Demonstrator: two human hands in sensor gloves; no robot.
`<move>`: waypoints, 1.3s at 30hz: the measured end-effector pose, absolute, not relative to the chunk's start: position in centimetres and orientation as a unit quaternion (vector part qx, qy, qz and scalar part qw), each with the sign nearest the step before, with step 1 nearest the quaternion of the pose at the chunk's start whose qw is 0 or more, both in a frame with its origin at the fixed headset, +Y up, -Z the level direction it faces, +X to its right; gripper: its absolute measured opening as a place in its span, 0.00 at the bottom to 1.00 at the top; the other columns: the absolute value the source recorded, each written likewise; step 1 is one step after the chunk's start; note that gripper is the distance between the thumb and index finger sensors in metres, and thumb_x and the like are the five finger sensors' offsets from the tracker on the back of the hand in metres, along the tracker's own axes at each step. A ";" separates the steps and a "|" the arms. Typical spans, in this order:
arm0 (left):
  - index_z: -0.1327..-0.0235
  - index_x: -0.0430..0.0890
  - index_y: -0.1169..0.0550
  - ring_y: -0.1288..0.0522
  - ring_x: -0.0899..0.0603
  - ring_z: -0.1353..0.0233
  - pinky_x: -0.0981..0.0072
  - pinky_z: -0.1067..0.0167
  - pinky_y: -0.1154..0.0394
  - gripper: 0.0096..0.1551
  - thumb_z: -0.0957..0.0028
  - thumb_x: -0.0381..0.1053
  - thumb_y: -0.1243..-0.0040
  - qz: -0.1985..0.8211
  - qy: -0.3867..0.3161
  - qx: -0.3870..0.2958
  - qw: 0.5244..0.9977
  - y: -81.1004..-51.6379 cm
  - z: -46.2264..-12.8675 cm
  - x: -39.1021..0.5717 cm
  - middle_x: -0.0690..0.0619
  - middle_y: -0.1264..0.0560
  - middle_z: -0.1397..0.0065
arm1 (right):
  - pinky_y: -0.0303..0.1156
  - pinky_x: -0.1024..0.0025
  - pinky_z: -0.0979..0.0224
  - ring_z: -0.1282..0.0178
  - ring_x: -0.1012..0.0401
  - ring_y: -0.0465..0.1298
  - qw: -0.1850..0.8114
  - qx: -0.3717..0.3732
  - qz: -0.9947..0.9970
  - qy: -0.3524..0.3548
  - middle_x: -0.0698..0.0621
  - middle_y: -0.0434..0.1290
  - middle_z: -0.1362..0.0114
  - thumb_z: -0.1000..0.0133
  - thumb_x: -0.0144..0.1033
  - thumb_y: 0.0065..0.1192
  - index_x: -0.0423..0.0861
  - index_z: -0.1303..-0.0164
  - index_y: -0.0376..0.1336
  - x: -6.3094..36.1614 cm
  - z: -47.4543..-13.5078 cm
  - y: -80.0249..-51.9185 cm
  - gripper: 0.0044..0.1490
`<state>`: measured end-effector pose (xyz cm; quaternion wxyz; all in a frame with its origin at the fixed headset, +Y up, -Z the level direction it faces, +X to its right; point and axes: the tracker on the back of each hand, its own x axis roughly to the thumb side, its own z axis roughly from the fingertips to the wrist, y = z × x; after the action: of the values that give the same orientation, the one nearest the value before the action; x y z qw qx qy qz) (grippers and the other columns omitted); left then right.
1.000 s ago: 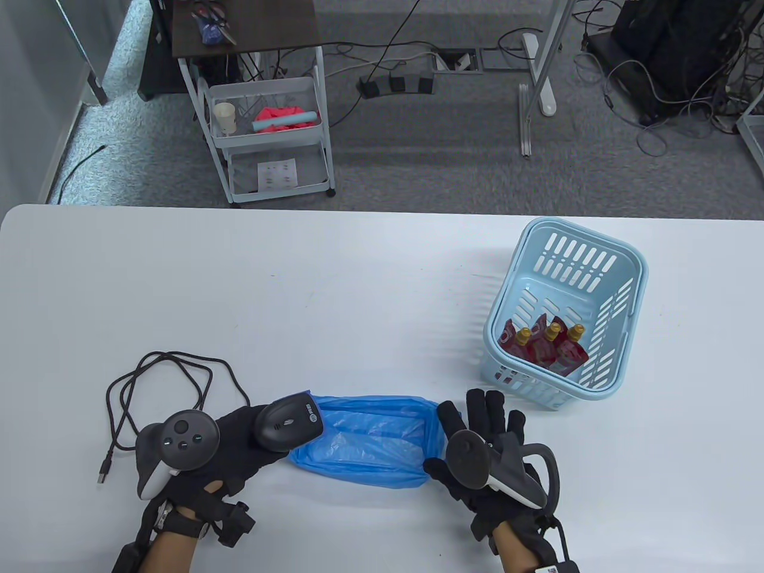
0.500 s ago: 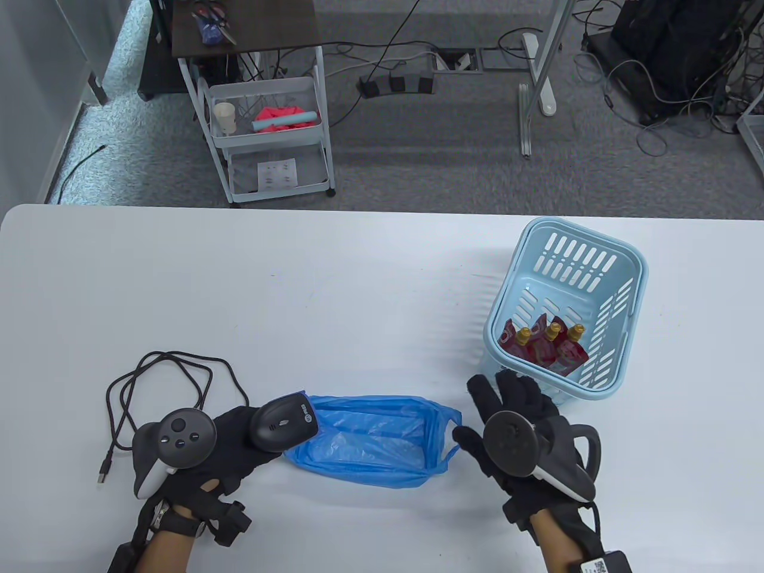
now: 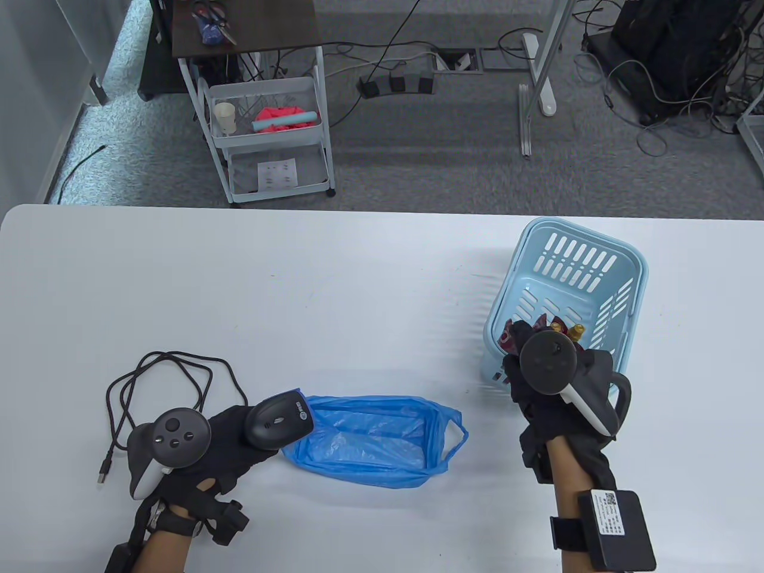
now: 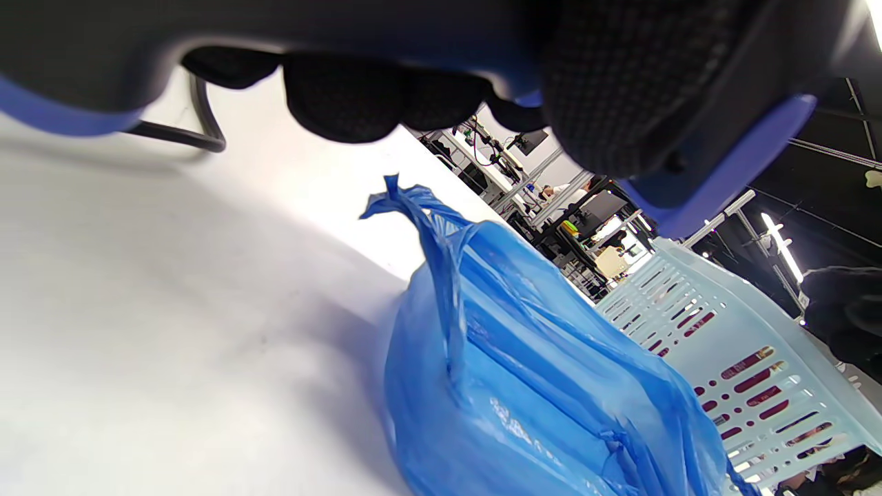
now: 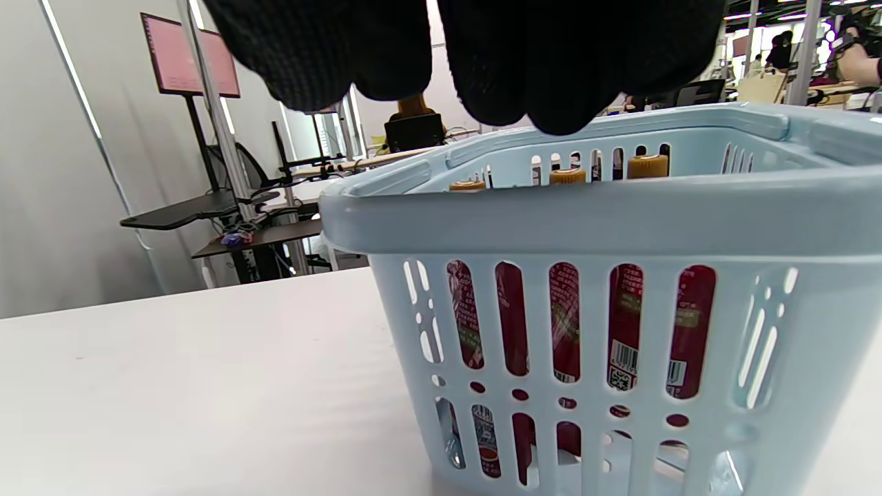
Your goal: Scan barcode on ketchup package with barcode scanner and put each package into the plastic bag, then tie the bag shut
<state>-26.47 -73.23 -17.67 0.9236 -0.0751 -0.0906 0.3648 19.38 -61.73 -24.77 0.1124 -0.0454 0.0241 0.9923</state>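
The right hand [image 3: 540, 382], at lower right of the table view, has moved up from beside the bag to the near rim of the single light-blue basket [image 3: 621, 262]; whether its fingers are spread or closed cannot be told. Inside stand three red ketchup packages [image 5: 623, 324]. At lower left, the left hand [image 3: 224, 439] grips one barcode scanner [image 3: 277, 421], unchanged, beside one open blue plastic bag [image 3: 370, 439].
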 end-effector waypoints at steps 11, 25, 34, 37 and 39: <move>0.42 0.54 0.20 0.19 0.42 0.43 0.43 0.36 0.26 0.27 0.54 0.62 0.30 0.365 -0.092 -0.074 0.923 -73.3 -17.7 -26.5 0.55 0.23 0.38 | 0.64 0.43 0.29 0.30 0.39 0.66 0.074 -0.106 0.988 0.088 0.37 0.62 0.19 0.39 0.38 0.58 0.47 0.20 0.56 19.0 -28.1 -63.6 0.35; 0.42 0.54 0.20 0.19 0.42 0.43 0.43 0.36 0.26 0.27 0.54 0.62 0.30 0.364 -0.096 -0.078 0.923 -73.5 -17.7 -26.3 0.55 0.23 0.37 | 0.68 0.45 0.33 0.34 0.41 0.70 0.121 -0.149 0.971 0.140 0.38 0.68 0.23 0.38 0.36 0.57 0.48 0.22 0.58 19.6 -30.0 -64.8 0.32; 0.42 0.54 0.20 0.19 0.42 0.43 0.43 0.37 0.26 0.28 0.54 0.62 0.30 0.361 -0.103 -0.078 0.924 -73.6 -17.6 -26.1 0.55 0.23 0.37 | 0.69 0.46 0.35 0.35 0.41 0.72 0.165 -0.176 0.959 0.152 0.38 0.70 0.26 0.38 0.31 0.56 0.49 0.23 0.59 20.0 -30.2 -65.2 0.30; 0.42 0.54 0.20 0.19 0.42 0.43 0.43 0.36 0.26 0.28 0.54 0.62 0.30 0.362 -0.103 -0.077 0.923 -73.6 -17.6 -26.1 0.55 0.23 0.37 | 0.70 0.47 0.35 0.36 0.42 0.73 0.160 -0.181 0.960 0.140 0.39 0.72 0.27 0.39 0.30 0.58 0.49 0.25 0.60 19.9 -30.2 -65.2 0.29; 0.42 0.54 0.20 0.19 0.42 0.43 0.43 0.36 0.26 0.28 0.54 0.62 0.30 0.365 -0.101 -0.077 0.922 -73.6 -17.6 -26.1 0.55 0.23 0.37 | 0.70 0.47 0.36 0.36 0.42 0.73 0.155 -0.182 0.963 0.129 0.39 0.73 0.28 0.40 0.29 0.59 0.48 0.26 0.61 19.8 -30.2 -65.2 0.29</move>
<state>-26.14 -73.59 -17.65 0.9224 -0.0769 -0.1009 0.3648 19.75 -65.20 -30.25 0.1545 -0.1816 0.1292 0.9625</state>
